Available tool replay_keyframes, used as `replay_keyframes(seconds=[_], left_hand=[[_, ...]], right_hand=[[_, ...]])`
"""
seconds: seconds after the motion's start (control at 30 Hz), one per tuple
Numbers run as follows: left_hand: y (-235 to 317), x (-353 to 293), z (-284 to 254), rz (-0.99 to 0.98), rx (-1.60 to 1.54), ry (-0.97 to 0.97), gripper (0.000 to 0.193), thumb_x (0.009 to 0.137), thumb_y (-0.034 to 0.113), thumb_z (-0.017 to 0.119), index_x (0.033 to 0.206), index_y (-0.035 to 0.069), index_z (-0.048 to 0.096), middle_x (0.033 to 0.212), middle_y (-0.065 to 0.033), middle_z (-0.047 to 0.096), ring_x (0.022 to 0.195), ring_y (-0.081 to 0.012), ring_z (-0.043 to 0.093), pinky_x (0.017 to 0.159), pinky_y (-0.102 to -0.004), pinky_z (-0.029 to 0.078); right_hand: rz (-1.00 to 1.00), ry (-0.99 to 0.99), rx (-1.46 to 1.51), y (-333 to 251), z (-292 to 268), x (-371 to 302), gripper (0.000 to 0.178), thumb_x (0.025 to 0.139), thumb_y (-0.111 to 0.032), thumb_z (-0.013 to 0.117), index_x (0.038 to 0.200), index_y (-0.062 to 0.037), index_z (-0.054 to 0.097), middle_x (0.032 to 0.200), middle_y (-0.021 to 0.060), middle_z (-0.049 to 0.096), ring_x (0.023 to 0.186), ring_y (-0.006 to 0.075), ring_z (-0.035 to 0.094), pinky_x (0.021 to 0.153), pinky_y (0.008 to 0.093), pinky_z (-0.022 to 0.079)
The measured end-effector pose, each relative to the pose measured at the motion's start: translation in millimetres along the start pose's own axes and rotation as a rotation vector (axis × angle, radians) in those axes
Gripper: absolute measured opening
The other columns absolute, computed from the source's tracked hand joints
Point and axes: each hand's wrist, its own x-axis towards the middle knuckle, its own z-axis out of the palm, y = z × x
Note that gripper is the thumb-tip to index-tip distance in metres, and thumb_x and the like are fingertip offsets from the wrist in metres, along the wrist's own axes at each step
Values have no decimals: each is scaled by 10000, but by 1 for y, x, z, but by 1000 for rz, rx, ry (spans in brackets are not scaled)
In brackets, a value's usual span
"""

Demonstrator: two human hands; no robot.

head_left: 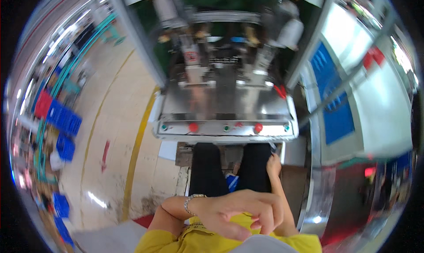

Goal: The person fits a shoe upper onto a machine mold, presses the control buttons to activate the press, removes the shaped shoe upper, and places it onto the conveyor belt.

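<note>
A small, slim piece (pixel 273 148), pale grey with a darker lower part, sticks up from the fingertips of the right hand (pixel 273 165), slightly tilted. It sits beside the right thigh (pixel 256 167), at the front edge of the metal-topped machine (pixel 207 106); blur hides its exact kind.

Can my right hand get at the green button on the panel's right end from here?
Probably yes: the right hand is beside the right thigh, just short of the control panel, and nothing visible blocks the green button. It seems to hold a small, blurred object.
</note>
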Motion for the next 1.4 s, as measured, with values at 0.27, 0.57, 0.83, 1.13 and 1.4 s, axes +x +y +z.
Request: replay_keyframes(seconds=[0.27, 0.57, 0.83, 1.13, 1.4], left_hand=[[-52, 67, 30, -253, -415, -360, 56, 729, 81, 538, 765, 38, 544, 836, -110, 459, 694, -182, 483, 626, -264, 385], [-77, 95, 53, -316, -498, -454, 70, 712, 42, 549, 773, 49, 517, 862, -69, 442, 725, -128, 428, 621, -215, 332], [-84, 96, 42, -396, -397, -325, 92, 737, 105, 541, 785, 28, 532, 854, -108, 466, 694, -126, 442, 615, -221, 359], [-183, -19, -82, -676, 136, 768, 87, 792, 119, 482, 846, 51, 486, 786, -21, 491, 628, -69, 414, 564, -189, 342], [-198, -243, -194, -632, 1468, 1213, 232, 741, 67, 515, 952, -26, 494, 940, -124, 507, 847, -221, 481, 777, -311, 385]], right_hand=[[14, 164, 10, -11, 8, -1, 235, 742, -87, 369, 889, 6, 527, 905, 211, 522, 865, 355, 495, 760, 432, 404], [-33, 181, -39, 4, 6, -2, 194, 745, -97, 397, 879, 12, 486, 876, 178, 510, 850, 322, 495, 712, 425, 411], [-74, 132, -26, -5, 8, 3, 201, 747, -99, 408, 896, 8, 490, 900, 171, 497, 864, 308, 489, 733, 404, 406], [-436, 191, -76, -13, 4, 3, 282, 694, -105, 518, 967, -39, 481, 975, 122, 462, 881, 264, 466, 731, 353, 386], [-463, 198, -111, -15, 11, 8, 224, 694, -102, 516, 905, -52, 457, 921, 116, 435, 856, 259, 438, 697, 359, 377]])
